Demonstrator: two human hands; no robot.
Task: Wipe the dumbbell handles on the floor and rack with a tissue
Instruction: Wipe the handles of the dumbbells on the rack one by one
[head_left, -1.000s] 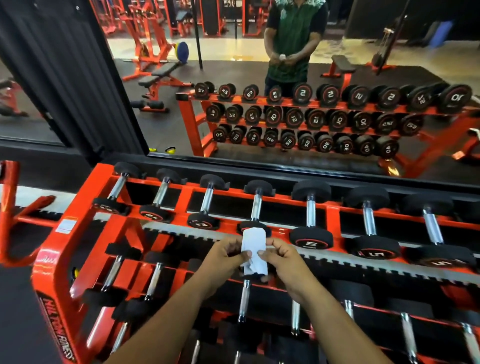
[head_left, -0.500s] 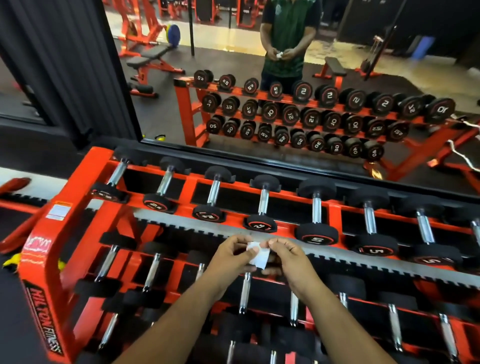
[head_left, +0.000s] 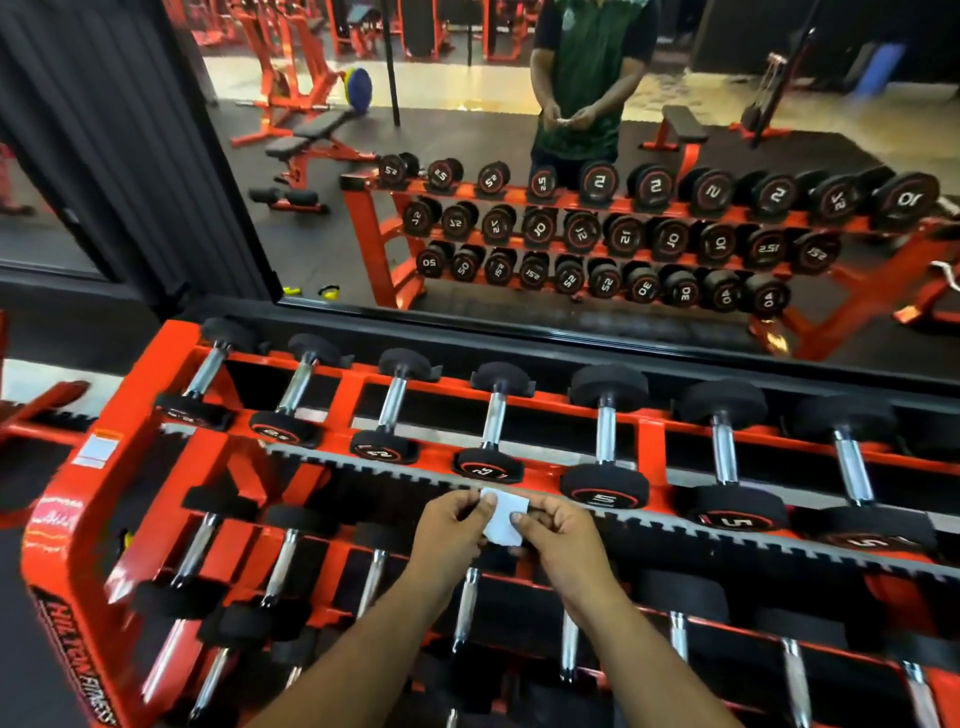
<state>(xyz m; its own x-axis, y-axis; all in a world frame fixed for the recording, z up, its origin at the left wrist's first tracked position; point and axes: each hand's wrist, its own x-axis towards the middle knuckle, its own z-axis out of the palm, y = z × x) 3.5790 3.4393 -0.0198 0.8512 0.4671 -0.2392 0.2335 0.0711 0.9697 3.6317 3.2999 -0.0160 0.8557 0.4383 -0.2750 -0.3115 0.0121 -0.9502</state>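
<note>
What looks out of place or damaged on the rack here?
Nothing stands out. The dumbbells sit in rows on the orange rack, and both hands hold the tissue above it.

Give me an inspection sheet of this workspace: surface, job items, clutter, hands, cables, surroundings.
Surface: orange rack, tiers of dumbbells lying with chrome handles showing.
Job items: white tissue held folded above the rack, touching no handle; nearest top-tier dumbbell sits just behind it.
Clutter: small yellow objects on the floor in the mirror's reflection.
Hands: left hand and right hand each pinch an edge of the tissue.
Cables: nothing seen.
Surroundings: mirror behind the rack, reflecting the person, bench and machines.
</note>
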